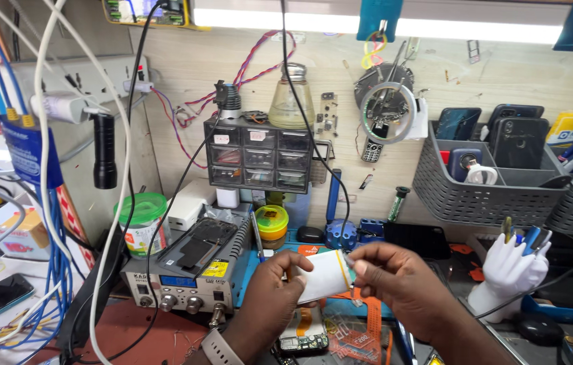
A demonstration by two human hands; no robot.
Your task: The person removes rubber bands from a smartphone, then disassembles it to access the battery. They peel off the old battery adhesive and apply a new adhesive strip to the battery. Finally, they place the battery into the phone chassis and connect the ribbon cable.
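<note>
Both hands hold a small flat white pouch-like battery (326,274) above the workbench. My left hand (269,290) grips its left side, thumb on top. At the pouch's right edge, near a thin yellow strip, my right hand (391,277) pinches it with thumb and forefinger. A watch band (217,347) is on my left wrist. Below the hands lies a small circuit board (302,343) with an orange flex cable (373,318).
A grey soldering station (188,274) stands at left with a green-lidded jar (141,223) behind it. A small drawer cabinet (259,159), grey baskets of phones (486,179), a white hand-shaped tool holder (513,270) and hanging cables (50,203) surround the bench.
</note>
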